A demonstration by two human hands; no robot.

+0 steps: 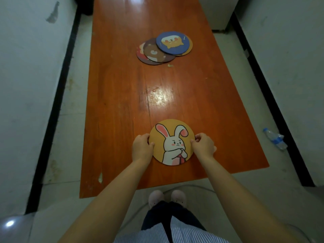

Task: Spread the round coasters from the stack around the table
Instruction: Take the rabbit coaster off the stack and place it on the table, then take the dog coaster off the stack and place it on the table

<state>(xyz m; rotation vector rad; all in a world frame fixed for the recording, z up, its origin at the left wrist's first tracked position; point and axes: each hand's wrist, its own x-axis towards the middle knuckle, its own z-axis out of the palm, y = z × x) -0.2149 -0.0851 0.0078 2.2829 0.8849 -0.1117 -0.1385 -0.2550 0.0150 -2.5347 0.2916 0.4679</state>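
Observation:
A round yellow coaster with a white rabbit (172,137) lies flat near the front edge of the orange wooden table (122,102). My left hand (142,148) pinches its left rim and my right hand (203,144) pinches its right rim. Farther back on the table sits a loose, fanned stack of round coasters: a blue one with a yellow animal (172,42) on top, a brown bear one (154,52) below it to the left, and the edges of others showing underneath.
The table is narrow, with pale floor on both sides and dark skirting lines along white walls. A plastic water bottle (274,138) lies on the floor to the right. My slippered feet (166,199) stand just before the table's front edge.

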